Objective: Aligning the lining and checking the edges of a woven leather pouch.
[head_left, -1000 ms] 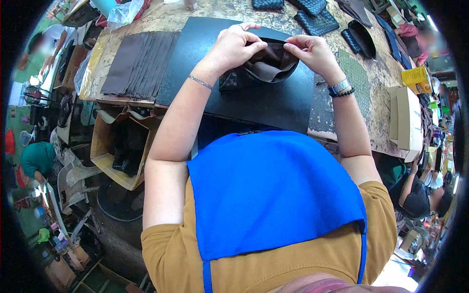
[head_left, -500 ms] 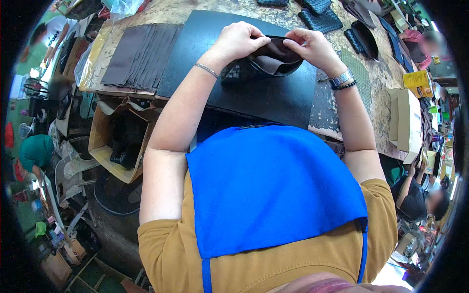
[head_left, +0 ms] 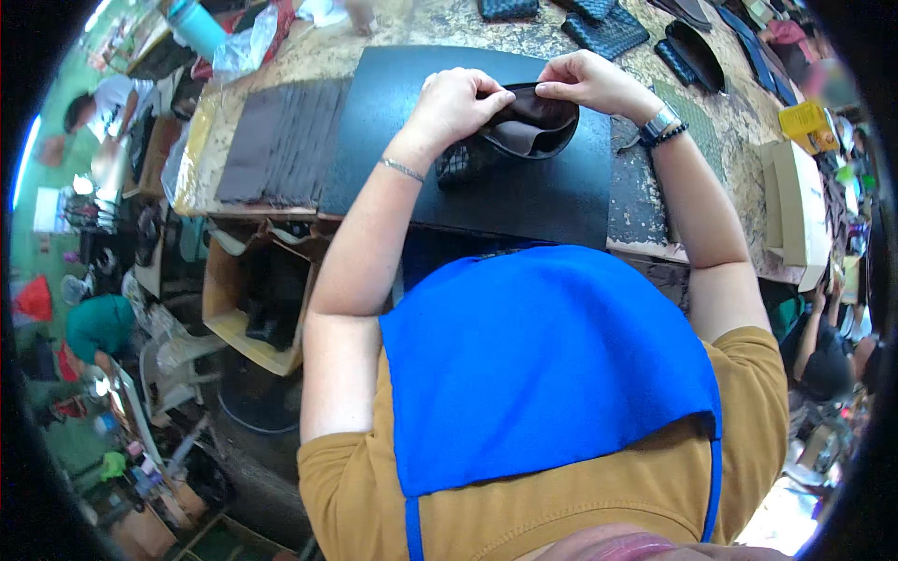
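Observation:
Between my hands is a black pouch [head_left: 465, 170] with a woven-patterned outside, tilted so its round mouth faces me. Inside it shows a smooth dark brown lining [head_left: 516, 137], partly folded. My left hand [head_left: 456, 107] is closed on the far left part of the rim, thumb and forefinger pinched. A short way to the right, my right hand [head_left: 591, 86] pinches the far rim between thumb and fingers. Below the pouch lies a flat black board [head_left: 547, 206]. The fingertips' undersides are hidden.
Left of the board lies a row of overlapping dark brown sheets [head_left: 281, 150]. Several black woven pieces [head_left: 606, 35] sit at the far right of the worn table [head_left: 739, 122]. A cream box [head_left: 790, 201] stands at the right edge. An open crate [head_left: 220, 294] is below the left edge.
The view has shifted, so the table sits lower in it. My right hand's fingers have come slightly nearer my left hand along the rim. Both hands still pinch the pouch.

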Available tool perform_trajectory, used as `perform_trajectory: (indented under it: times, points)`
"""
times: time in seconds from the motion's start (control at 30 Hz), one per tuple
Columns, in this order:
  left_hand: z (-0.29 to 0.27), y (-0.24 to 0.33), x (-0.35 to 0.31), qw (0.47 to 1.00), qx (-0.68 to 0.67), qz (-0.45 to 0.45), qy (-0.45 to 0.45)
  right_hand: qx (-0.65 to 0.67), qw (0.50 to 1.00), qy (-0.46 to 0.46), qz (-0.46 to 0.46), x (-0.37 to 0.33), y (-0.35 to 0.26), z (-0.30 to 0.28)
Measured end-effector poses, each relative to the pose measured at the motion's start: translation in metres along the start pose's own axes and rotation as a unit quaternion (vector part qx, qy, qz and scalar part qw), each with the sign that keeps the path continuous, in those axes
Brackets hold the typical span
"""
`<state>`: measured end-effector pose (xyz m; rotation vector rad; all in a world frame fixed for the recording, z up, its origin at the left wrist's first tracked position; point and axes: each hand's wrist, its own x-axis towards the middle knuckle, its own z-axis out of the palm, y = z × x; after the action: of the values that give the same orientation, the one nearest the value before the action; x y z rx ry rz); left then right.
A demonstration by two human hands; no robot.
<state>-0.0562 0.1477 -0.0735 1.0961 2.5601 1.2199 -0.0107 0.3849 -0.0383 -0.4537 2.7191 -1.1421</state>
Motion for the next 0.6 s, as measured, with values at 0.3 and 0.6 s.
perform_trajectory:
  times: [0.3, 0.6]
  points:
    - [-0.050, 0.019, -0.026, 0.954, 0.268, -0.060, -0.122, 0.175, 0.975, 0.033, 0.130, -0.018, -0.002, 0.010]
    - [-0.083, 0.020, -0.033, 0.955, 0.084, -0.226, -0.170, 0.317, 0.937, 0.098, 0.109, -0.034, -0.040, 0.086]
